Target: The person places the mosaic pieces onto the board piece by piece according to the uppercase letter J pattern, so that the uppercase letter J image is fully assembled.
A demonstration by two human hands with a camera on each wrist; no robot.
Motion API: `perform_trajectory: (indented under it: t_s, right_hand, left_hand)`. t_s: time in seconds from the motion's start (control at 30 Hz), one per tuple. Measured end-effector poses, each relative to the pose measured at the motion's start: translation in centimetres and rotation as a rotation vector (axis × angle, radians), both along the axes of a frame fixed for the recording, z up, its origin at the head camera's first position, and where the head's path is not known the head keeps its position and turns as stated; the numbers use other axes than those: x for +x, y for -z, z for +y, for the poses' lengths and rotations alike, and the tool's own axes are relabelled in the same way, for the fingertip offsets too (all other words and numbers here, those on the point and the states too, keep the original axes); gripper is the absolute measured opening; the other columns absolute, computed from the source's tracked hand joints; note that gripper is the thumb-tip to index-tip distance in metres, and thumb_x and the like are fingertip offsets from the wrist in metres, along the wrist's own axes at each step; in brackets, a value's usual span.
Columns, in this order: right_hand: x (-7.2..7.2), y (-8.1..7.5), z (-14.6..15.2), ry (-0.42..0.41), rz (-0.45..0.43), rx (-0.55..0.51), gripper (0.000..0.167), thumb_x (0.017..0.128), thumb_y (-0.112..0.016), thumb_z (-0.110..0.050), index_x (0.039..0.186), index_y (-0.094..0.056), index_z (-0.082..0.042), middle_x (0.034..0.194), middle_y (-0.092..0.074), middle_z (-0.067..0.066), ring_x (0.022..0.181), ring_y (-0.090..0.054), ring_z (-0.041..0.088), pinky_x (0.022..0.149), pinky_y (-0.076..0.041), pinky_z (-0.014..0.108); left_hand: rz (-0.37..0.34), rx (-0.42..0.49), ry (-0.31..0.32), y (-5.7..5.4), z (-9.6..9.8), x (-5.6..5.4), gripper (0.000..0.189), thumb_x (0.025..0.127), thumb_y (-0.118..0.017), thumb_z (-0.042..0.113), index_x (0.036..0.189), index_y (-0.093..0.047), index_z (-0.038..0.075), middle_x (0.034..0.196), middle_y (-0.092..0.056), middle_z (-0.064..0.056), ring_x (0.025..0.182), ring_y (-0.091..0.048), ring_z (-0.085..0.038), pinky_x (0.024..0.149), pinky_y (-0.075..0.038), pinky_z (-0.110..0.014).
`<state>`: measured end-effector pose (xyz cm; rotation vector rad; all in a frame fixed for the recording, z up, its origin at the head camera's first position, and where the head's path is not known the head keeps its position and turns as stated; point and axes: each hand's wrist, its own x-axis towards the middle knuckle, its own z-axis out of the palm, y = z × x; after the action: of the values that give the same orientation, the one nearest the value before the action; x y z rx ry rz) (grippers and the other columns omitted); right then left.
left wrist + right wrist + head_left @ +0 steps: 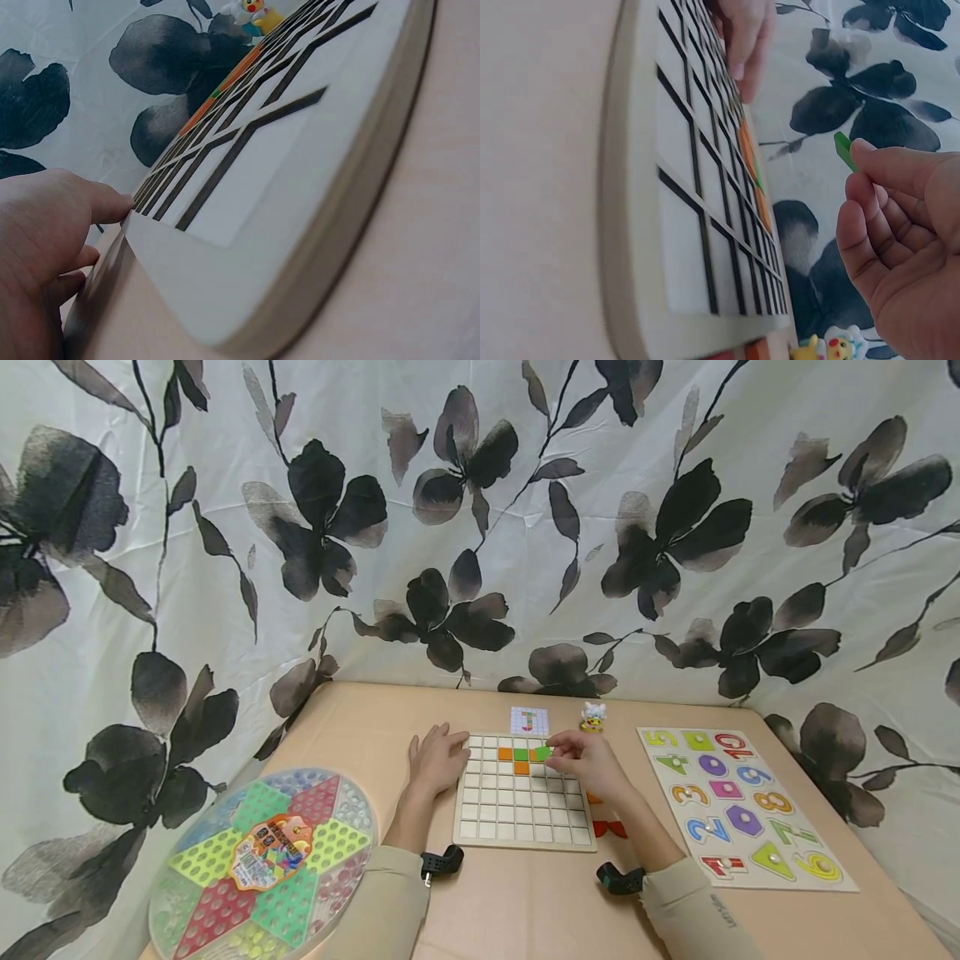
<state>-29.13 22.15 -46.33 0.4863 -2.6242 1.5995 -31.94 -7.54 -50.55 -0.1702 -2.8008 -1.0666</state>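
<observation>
A white grid board (pixel 525 814) with a pale wooden rim lies flat on the table. Near its far side sit several tiles, among them an orange tile (pixel 506 754), a green tile (pixel 521 755) and a lower orange tile (pixel 521 768). My right hand (pixel 588 764) pinches another green tile (pixel 844 150) between thumb and forefinger, raised above the board in the right wrist view. My left hand (pixel 437 760) rests at the board's left edge, fingers loosely extended, with a fingertip touching the rim in the left wrist view.
Behind the board lie a pattern card (pixel 529 720) and a small figurine (pixel 592 717). A number-and-shape puzzle board (pixel 731 793) is on the right. To the left is a round star-patterned game board (pixel 273 860). Red pieces (pixel 611 828) lie beside the grid under my right forearm.
</observation>
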Motion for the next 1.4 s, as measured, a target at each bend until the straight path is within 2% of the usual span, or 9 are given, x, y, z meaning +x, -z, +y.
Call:
perform_trajectory:
  t_s: [0.17,0.43,0.8,1.07,1.23,1.4]
  right_hand:
    - [0.3,0.2,-0.9,-0.02,-0.002,0.006,0.029,0.09,-0.08,-0.006,0.116,-0.073,0.005,0.09,-0.068,0.009,0.075,-0.059,0.017,0.06,-0.051,0.019]
    - [0.6,0.3,-2.0,-0.028,-0.071,-0.012,0.026,0.091,-0.08,-0.007,0.115,-0.074,0.002,0.091,-0.067,0.008,0.076,-0.057,0.019,0.059,-0.048,0.02]
    - [0.4,1.1,-2.6,-0.069,-0.069,-0.005,0.026,0.09,-0.079,-0.004,0.114,-0.074,0.004,0.089,-0.068,0.009,0.076,-0.058,0.017,0.061,-0.049,0.019]
    - [0.7,1.4,-3.0,-0.076,-0.066,0.088,0.022,0.09,-0.079,-0.004,0.11,-0.075,0.002,0.084,-0.067,0.005,0.071,-0.057,0.015,0.057,-0.047,0.019]
    - [0.7,1.6,-3.1,-0.07,-0.045,0.156,0.021,0.086,-0.084,-0.009,0.104,-0.076,-0.002,0.082,-0.067,0.002,0.072,-0.058,0.016,0.06,-0.048,0.02]
    - [0.6,2.0,-3.1,-0.076,-0.04,0.176,0.02,0.088,-0.083,-0.009,0.105,-0.076,-0.003,0.083,-0.067,0.001,0.074,-0.058,0.016,0.062,-0.049,0.021]
  left_hand:
    - [0.009,0.002,-0.002,0.0,0.0,0.0,0.037,0.101,-0.063,0.024,0.136,-0.07,0.016,0.162,-0.044,-0.021,0.156,-0.03,-0.043,0.127,-0.005,-0.068]
    - [0.019,0.012,0.0,0.2,0.0,0.1,0.038,0.1,-0.062,0.024,0.136,-0.07,0.016,0.161,-0.044,-0.021,0.155,-0.03,-0.044,0.127,-0.004,-0.068]
    - [0.004,0.023,0.005,-0.1,0.0,0.2,0.038,0.101,-0.062,0.024,0.137,-0.07,0.014,0.162,-0.043,-0.022,0.156,-0.028,-0.043,0.127,-0.003,-0.067]
    - [-0.004,0.018,0.005,-0.1,0.0,0.2,0.038,0.101,-0.062,0.024,0.137,-0.069,0.015,0.163,-0.042,-0.022,0.157,-0.028,-0.043,0.128,-0.003,-0.066]
    - [0.002,0.012,0.003,-0.1,0.0,0.2,0.038,0.1,-0.062,0.023,0.137,-0.07,0.015,0.162,-0.043,-0.022,0.156,-0.029,-0.044,0.127,-0.004,-0.067]
    - [0.012,0.008,-0.001,0.0,0.1,0.1,0.038,0.1,-0.063,0.024,0.136,-0.071,0.014,0.161,-0.044,-0.022,0.155,-0.03,-0.045,0.127,-0.006,-0.068]
